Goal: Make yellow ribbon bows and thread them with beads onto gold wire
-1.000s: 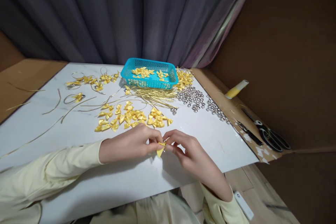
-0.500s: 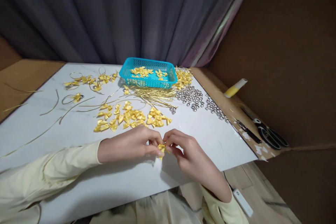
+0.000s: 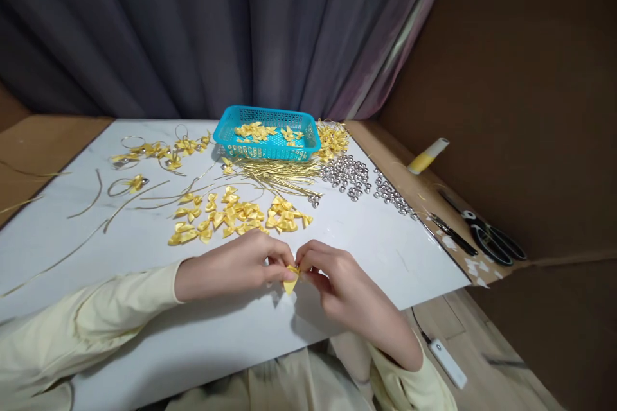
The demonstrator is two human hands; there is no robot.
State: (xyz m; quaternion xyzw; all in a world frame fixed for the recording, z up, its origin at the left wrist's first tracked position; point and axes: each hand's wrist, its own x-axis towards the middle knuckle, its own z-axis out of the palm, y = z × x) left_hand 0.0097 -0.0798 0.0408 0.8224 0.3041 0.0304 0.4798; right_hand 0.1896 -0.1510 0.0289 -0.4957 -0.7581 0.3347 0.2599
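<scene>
A small yellow ribbon bow (image 3: 290,280) is pinched between the fingertips of both hands just above the white tabletop (image 3: 385,250). My left hand (image 3: 236,266) grips it from the left, my right hand (image 3: 337,282) from the right, fingertips meeting at the bow. Only the bow's lower wing shows below the fingers. Just beyond the hands lies a loose heap of yellow bows (image 3: 236,215).
A blue basket (image 3: 266,135) with bows stands at the back. Gold wires (image 3: 284,173), silver bells (image 3: 349,176) and looped bows (image 3: 154,151) lie around it. Scissors (image 3: 491,234), snips (image 3: 450,231) and a yellow spool (image 3: 427,155) lie at right.
The hands stay together on the bow, with the fingers shifting slightly. The view has drifted a little to the right and up, so everything sits a bit lower left.
</scene>
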